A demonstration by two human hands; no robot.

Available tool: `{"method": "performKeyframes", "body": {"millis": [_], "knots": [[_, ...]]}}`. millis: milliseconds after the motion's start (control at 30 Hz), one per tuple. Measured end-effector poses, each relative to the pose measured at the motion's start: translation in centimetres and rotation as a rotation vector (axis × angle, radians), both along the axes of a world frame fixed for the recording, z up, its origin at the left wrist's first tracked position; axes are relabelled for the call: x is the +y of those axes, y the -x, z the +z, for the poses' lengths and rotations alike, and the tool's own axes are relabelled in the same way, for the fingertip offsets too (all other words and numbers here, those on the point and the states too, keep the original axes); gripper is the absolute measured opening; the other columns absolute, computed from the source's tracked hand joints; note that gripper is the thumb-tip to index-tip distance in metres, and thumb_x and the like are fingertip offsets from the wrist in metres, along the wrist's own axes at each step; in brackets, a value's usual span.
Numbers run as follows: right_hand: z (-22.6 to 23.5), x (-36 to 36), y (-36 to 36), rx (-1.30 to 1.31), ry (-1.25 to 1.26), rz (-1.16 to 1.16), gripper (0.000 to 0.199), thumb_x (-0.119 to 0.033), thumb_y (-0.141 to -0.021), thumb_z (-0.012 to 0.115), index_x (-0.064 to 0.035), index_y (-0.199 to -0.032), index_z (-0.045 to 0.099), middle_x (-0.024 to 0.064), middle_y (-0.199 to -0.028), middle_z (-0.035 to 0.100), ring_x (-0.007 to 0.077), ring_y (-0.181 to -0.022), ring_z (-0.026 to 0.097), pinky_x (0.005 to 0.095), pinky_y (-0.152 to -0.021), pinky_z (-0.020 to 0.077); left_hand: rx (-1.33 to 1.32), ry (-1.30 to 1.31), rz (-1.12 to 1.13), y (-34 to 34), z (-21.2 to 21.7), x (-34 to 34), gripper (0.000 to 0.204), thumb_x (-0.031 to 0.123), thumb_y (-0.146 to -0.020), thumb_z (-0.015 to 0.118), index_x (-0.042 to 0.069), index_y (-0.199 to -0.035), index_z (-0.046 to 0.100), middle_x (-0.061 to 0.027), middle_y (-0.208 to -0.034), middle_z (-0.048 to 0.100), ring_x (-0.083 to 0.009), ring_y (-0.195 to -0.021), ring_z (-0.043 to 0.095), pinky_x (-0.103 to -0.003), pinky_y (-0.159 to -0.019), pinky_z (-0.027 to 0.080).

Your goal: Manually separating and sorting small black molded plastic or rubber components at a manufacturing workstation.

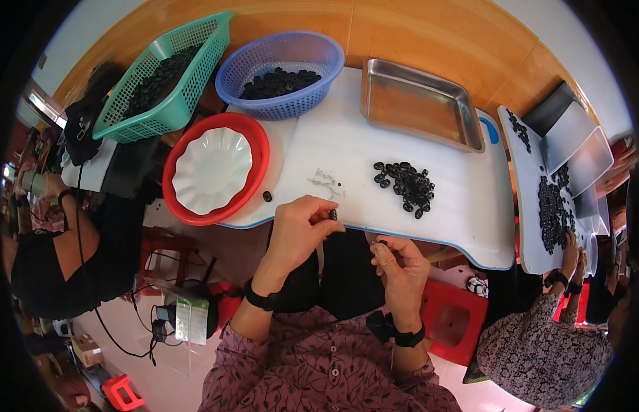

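Note:
At the near edge of the white table, my left hand pinches a small black oval piece between thumb and fingers. Just to its right, my right hand is closed, thumb against forefinger. Something tiny sits at those fingertips, too small to name. Beyond my hands lies a loose heap of shiny black oval pieces. A single black piece rests apart, left of my left hand. Thin grey scraps are scattered on the tabletop in front of my left hand.
On the left, a white fluted bowl sits in a red basin. Blue and green baskets hold black pieces. A metal tray stands at the back. Another person's hand touches black pieces on the right-hand table.

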State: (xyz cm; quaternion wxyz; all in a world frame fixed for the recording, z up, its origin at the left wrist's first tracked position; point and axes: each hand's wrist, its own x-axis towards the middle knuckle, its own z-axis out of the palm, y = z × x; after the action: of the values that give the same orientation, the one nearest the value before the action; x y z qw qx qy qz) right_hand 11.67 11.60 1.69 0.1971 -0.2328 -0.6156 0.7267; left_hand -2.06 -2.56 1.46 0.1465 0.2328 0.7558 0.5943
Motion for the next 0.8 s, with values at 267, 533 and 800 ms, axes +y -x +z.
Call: {"method": "performKeyframes", "body": {"millis": [267, 533, 800], "knots": [[2.0, -0.9, 0.4, 0.037, 0.06, 0.06, 0.02, -0.008, -0.086, 0.068, 0.0003, -0.104, 0.064, 0.0038, -0.083, 0.067, 0.0069, -0.07, 0.06, 0.0181, -0.057, 0.0446, -0.466, -0.393, -0.164, -1.9, 1.4, -0.8, 0.028, -0.006, -0.08, 0.068, -0.004, -0.107, 0.063, -0.0071, -0.082, 0.067, -0.0117, -0.07, 0.065, -0.023, -0.064, 0.055], [2.6, -1.6, 0.7, 0.045, 0.066, 0.082, 0.015, -0.004, -0.086, 0.066, 0.0013, -0.101, 0.065, 0.0037, -0.084, 0.066, 0.0065, -0.073, 0.06, 0.0185, -0.064, 0.046, -0.537, -0.539, -0.202, -2.6, 0.5, -0.9, 0.031, -0.005, -0.078, 0.07, -0.006, -0.108, 0.062, -0.0104, -0.085, 0.066, -0.0153, -0.071, 0.067, -0.026, -0.064, 0.058], [2.0, -2.1, 1.2, 0.095, -0.056, 0.113, 0.012, 0.002, -0.085, 0.066, 0.0023, -0.097, 0.066, 0.0025, -0.092, 0.062, 0.0066, -0.081, 0.057, 0.0192, -0.074, 0.0448, -0.537, -0.597, -0.184, -3.0, -0.1, -1.3, 0.029, -0.002, -0.082, 0.068, -0.003, -0.11, 0.063, -0.0079, -0.083, 0.068, -0.0122, -0.069, 0.065, -0.023, -0.064, 0.055]]}}
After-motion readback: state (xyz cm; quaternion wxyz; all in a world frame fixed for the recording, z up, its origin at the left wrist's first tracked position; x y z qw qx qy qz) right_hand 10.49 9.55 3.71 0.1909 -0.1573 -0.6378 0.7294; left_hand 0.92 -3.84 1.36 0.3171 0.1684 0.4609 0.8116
